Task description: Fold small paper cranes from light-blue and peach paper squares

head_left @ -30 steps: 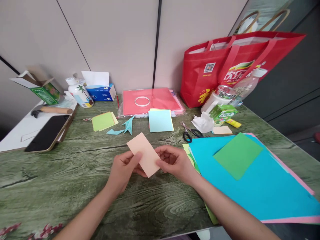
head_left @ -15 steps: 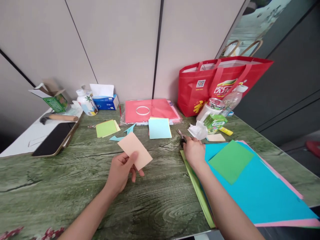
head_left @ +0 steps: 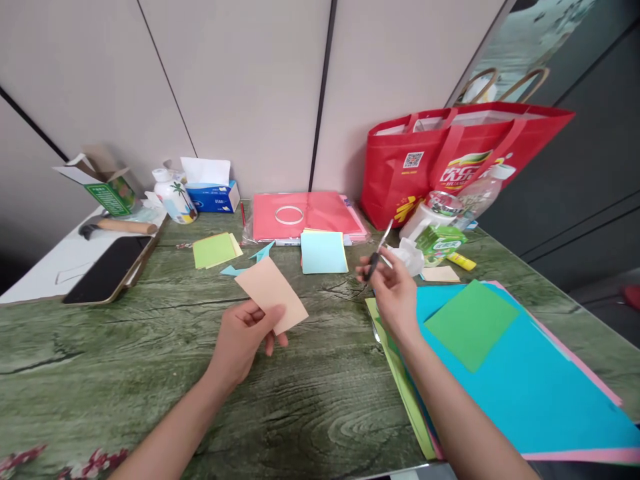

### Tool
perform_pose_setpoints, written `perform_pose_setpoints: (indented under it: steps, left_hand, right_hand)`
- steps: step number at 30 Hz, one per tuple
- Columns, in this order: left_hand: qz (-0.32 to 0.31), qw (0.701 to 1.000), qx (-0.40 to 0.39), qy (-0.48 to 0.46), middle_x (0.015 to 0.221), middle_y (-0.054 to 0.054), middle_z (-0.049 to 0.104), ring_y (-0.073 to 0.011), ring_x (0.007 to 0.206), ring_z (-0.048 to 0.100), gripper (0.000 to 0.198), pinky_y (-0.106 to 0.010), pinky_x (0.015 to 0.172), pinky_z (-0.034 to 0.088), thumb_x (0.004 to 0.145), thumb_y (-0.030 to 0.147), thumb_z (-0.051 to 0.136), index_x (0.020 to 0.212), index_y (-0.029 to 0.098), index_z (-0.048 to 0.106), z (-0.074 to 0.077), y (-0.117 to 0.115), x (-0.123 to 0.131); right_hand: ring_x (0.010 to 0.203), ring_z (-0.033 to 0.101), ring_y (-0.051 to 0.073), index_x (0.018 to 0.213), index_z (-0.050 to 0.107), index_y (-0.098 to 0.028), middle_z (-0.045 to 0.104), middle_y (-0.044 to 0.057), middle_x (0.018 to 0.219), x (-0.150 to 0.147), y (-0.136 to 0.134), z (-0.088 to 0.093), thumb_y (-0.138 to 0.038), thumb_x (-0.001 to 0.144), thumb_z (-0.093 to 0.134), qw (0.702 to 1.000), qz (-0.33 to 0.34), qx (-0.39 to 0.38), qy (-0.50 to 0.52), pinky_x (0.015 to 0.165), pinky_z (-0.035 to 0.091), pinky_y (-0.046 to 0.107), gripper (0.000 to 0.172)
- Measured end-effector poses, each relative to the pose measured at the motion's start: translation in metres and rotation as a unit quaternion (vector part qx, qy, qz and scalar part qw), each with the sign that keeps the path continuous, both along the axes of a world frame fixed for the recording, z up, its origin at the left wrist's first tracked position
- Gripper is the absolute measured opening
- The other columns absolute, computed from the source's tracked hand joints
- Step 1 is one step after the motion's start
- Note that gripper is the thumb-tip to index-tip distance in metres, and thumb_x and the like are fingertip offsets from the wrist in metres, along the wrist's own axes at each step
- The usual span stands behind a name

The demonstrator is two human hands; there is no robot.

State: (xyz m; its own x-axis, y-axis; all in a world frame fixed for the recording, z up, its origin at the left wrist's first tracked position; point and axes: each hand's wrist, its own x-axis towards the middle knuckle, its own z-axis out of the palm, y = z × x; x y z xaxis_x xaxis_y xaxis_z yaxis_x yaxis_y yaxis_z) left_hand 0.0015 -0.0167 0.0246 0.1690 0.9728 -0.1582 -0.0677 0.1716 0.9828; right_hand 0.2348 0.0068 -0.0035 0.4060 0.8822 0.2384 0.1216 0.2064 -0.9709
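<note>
Between the thumb and fingers of my left hand (head_left: 245, 337) is a peach paper rectangle (head_left: 273, 290), held tilted above the table. My right hand (head_left: 397, 290) is closed around the dark handles of a pair of scissors (head_left: 379, 255), whose blades point up and away from me. Light blue paper scraps (head_left: 263, 252) lie just beyond the peach paper. Between the hands, farther back, sits a stack of light blue paper squares (head_left: 324, 253). A green paper square (head_left: 473, 325) rests on large blue sheets (head_left: 530, 400) beside my right forearm.
A red bag (head_left: 420, 160), a jar (head_left: 430, 213), a clear bottle (head_left: 485, 193) and a green packet (head_left: 440, 243) stand at back right. Leftward are a phone (head_left: 107, 270), a hammer (head_left: 120, 227), a white bottle (head_left: 175, 197) and a tissue box (head_left: 213, 197). Green notes (head_left: 215, 251) lie nearby.
My right hand has lifted the scissors off the table and tipped their blades upward. My left hand still holds the peach paper in nearly the same place. The view has shifted slightly.
</note>
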Motion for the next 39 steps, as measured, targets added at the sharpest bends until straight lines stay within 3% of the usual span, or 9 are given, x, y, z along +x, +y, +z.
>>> perform_pose_setpoints:
  steps: [2,5,7,13,17,20,27,34,39]
  left_hand:
    - [0.001,1.0,-0.005,0.004,0.044,-0.001,0.061,-0.0073,0.033,0.044,0.017,-0.017,0.032,0.031,0.073,0.028,0.066,0.073,0.011,0.064,-0.001,0.0,0.001]
    - [-0.003,1.0,-0.006,0.012,0.045,-0.001,0.062,-0.0075,0.032,0.045,0.018,-0.017,0.032,0.032,0.074,0.03,0.065,0.074,0.012,0.065,-0.004,0.002,0.001]
    - [-0.01,1.0,-0.006,0.021,0.046,-0.002,0.063,-0.0084,0.033,0.046,0.019,-0.017,0.032,0.033,0.075,0.031,0.064,0.074,0.012,0.065,-0.006,0.001,0.0]
    - [-0.054,0.996,-0.058,0.031,0.055,-0.006,0.069,-0.0123,0.037,0.054,0.024,-0.019,0.032,0.039,0.072,0.033,0.066,0.079,0.01,0.068,-0.008,-0.001,0.003]
    - [-0.015,0.998,-0.067,-0.014,0.072,-0.008,0.073,-0.018,0.062,0.066,0.025,-0.025,0.055,0.053,0.066,0.033,0.072,0.077,0.011,0.07,-0.006,0.005,0.002]
    - [0.025,0.995,-0.083,-0.056,0.089,-0.01,0.073,-0.0213,0.077,0.067,0.03,-0.029,0.067,0.054,0.066,0.036,0.071,0.084,0.012,0.071,-0.003,0.01,-0.003]
    - [0.028,0.991,-0.092,-0.092,0.092,-0.013,0.072,-0.0246,0.079,0.067,0.028,-0.031,0.064,0.055,0.07,0.035,0.069,0.086,0.012,0.071,0.002,0.008,-0.006]
    - [0.045,0.991,-0.076,-0.103,0.087,-0.011,0.073,-0.0223,0.075,0.067,0.024,-0.027,0.059,0.054,0.068,0.032,0.071,0.081,0.012,0.072,0.002,0.006,-0.004]
    - [0.051,0.99,-0.072,-0.106,0.087,-0.01,0.073,-0.0224,0.077,0.068,0.025,-0.029,0.064,0.055,0.068,0.034,0.071,0.08,0.013,0.072,0.0,0.006,-0.004]
  right_hand:
    - [0.072,0.06,0.015,0.118,0.046,-0.02,0.064,0.005,0.088,-0.018,-0.009,0.004,-0.032,0.071,0.065,0.986,0.109,-0.047,0.121,0.06,0.051,0.029,0.051]
    - [0.058,0.055,0.011,0.1,0.057,-0.019,0.062,0.0,0.072,-0.042,-0.024,0.005,-0.034,0.062,0.074,0.942,0.251,-0.13,0.179,0.044,0.046,0.022,0.044]
    - [0.054,0.054,0.01,0.092,0.056,-0.02,0.063,-0.001,0.074,-0.051,-0.032,0.004,-0.029,0.056,0.078,0.927,0.28,-0.159,0.193,0.045,0.048,0.022,0.043]
    - [0.047,0.051,0.008,0.084,0.054,-0.019,0.059,-0.005,0.061,-0.056,-0.036,0.005,-0.029,0.054,0.079,0.933,0.24,-0.187,0.19,0.041,0.045,0.02,0.04]
    - [0.049,0.053,0.009,0.084,0.054,-0.019,0.059,-0.005,0.06,-0.051,-0.036,0.006,-0.029,0.056,0.078,0.93,0.26,-0.2,0.168,0.04,0.042,0.018,0.038]
    - [0.048,0.052,0.009,0.083,0.055,-0.018,0.058,-0.005,0.059,-0.051,-0.037,0.007,-0.027,0.058,0.076,0.921,0.296,-0.208,0.147,0.039,0.041,0.018,0.034]
    - [0.047,0.05,0.008,0.083,0.054,-0.018,0.058,-0.005,0.058,-0.052,-0.039,0.005,-0.027,0.059,0.075,0.915,0.318,-0.206,0.136,0.039,0.04,0.018,0.033]
    - [0.047,0.05,0.008,0.081,0.055,-0.019,0.057,-0.005,0.06,-0.051,-0.04,0.006,-0.026,0.059,0.075,0.915,0.315,-0.212,0.137,0.038,0.04,0.018,0.031]
    - [0.047,0.051,0.009,0.08,0.055,-0.019,0.057,-0.005,0.058,-0.053,-0.039,0.009,-0.026,0.057,0.077,0.918,0.306,-0.209,0.142,0.039,0.038,0.018,0.033]
